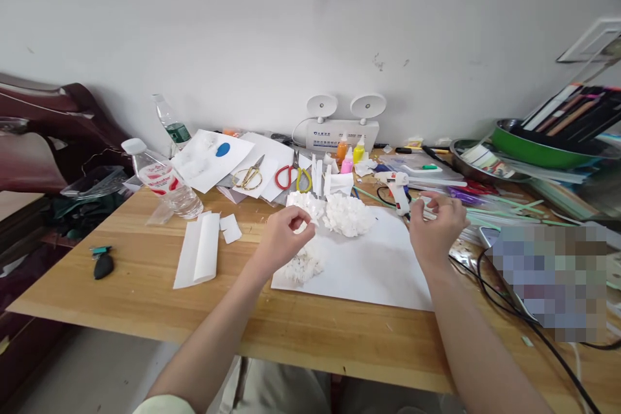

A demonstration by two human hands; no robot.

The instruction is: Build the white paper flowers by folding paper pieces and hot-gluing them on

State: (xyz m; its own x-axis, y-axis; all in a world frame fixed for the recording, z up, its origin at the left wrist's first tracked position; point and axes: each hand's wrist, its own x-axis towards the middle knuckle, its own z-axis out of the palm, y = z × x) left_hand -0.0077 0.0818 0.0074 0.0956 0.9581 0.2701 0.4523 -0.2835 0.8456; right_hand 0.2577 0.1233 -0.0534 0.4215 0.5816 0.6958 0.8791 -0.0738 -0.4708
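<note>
My left hand [287, 237] is curled, thumb and fingertips brought together, above a white ruffled paper piece [303, 265]; anything between the fingertips is too small to make out. Further right, my right hand [438, 225] is raised with its fingers bent in a pinch near the white glue gun [399, 191]. A pale bit seems to show by those fingertips, but I cannot tell what it is. Two more fluffy white paper clusters [347, 215] rest at the back of a white sheet [383, 265], just beyond my left hand.
Red-and-yellow-handled pliers [294, 176], gold scissors [249, 178] and small paint bottles [347, 160] lie behind. On the left stand water bottles [162, 178], with folded paper [200, 252] nearby. Black cables [504, 301] and a pixelated device [548, 278] occupy the right, below a green bowl [533, 145].
</note>
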